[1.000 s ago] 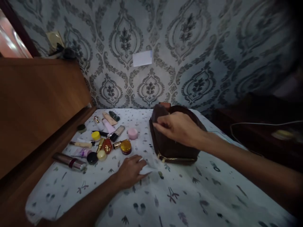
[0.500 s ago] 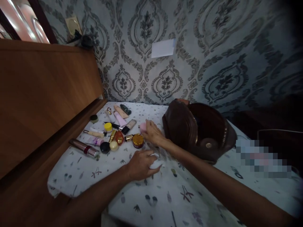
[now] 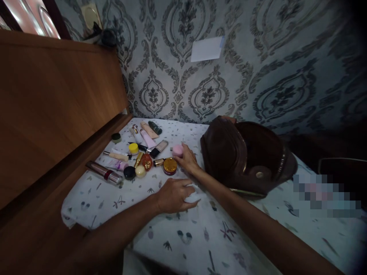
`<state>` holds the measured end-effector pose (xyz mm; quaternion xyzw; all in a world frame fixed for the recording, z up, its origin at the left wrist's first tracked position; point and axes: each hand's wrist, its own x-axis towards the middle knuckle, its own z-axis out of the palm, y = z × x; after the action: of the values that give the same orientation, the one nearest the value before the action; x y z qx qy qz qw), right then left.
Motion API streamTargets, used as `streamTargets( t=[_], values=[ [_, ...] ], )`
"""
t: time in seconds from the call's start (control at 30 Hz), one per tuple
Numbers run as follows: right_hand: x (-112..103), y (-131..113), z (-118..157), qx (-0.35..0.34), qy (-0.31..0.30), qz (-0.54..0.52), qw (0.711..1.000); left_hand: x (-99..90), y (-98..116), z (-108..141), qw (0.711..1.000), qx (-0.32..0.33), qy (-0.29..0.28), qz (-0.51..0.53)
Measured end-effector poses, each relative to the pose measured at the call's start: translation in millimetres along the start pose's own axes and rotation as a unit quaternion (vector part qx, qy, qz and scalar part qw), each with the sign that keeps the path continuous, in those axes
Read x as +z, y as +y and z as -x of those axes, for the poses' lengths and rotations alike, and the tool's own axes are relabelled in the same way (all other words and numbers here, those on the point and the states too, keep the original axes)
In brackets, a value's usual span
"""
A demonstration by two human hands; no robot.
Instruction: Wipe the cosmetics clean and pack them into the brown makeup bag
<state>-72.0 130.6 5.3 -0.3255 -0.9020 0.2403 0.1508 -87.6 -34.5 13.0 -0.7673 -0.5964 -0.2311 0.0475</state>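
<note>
My right hand [image 3: 188, 159] has its fingers and thumb at the right side of a small round pink jar [image 3: 177, 150], closed on its edge. Nearer to me, my left hand [image 3: 174, 196] curls around a small white object [image 3: 191, 195], mostly covered by the fingers; its kind cannot be made out. Just left of the right hand sits a gold-lidded jar [image 3: 170, 165], with a small gold-and-black tube [image 3: 158, 162] beside it. A brown handbag [image 3: 223, 152] stands to the right with its zipped top gaping.
Cosmetics lie at the left: a yellow-lidded jar [image 3: 133, 148], a black jar [image 3: 129, 173], a cream jar [image 3: 140, 171], a pink tube [image 3: 147, 138], a brown-and-silver tube [image 3: 103, 173]. Wooden furniture [image 3: 63, 95] bounds the left; a patterned wall [image 3: 177, 80] rises behind.
The view has shifted slightly. My right hand has drawn back a little to the pink jar's right side, showing more of the jar. My left hand still holds the white object.
</note>
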Motion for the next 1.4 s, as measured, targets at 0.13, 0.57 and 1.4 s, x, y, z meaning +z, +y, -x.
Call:
streamTargets(
  t=[0.13,0.57,1.4],
  values=[
    [4.4,1.6,-0.4,0.015,0.03,-0.02,0.999,-1.6,-1.1,-0.2,1.0,0.002,-0.018,-0.006],
    [-1.8,5.4,15.9,-0.007,0.057,-0.104,0.993,-1.6,-19.1,0.8,0.999,-0.034,-0.006,-0.016],
    [-18.5,-5.1,105.5,-0.209,0.136,-0.19,0.95,-19.6,-10.5,-1.3,0.984,-0.022,0.173,0.018]
  ],
)
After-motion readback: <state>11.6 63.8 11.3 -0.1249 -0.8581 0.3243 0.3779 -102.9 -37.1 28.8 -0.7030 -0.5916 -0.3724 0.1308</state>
